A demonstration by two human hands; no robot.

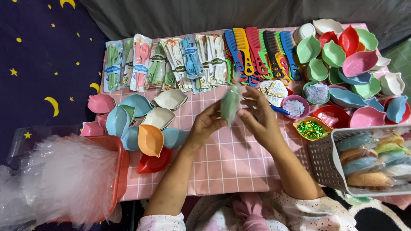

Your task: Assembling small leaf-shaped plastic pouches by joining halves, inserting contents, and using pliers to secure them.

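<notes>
My left hand [205, 124] and my right hand [260, 115] meet above the middle of the pink checked table [222, 162]. Together they hold a green leaf-shaped dish in a clear plastic wrap [230, 105], held upright and blurred by motion. My left fingers grip its lower left side and my right fingers its right side. Behind my right hand lie a small pile of paper tags [274, 90] and a blue pen [280, 110].
Loose leaf-shaped dishes [141, 124] lie at left and more are heaped at back right [346, 55]. Cutlery packs [167, 64] and combs [261, 53] line the back. A red basket of clear bags [72, 179] sits front left, a white basket of wrapped dishes [368, 160] front right. Small bowls [310, 128] hold trinkets.
</notes>
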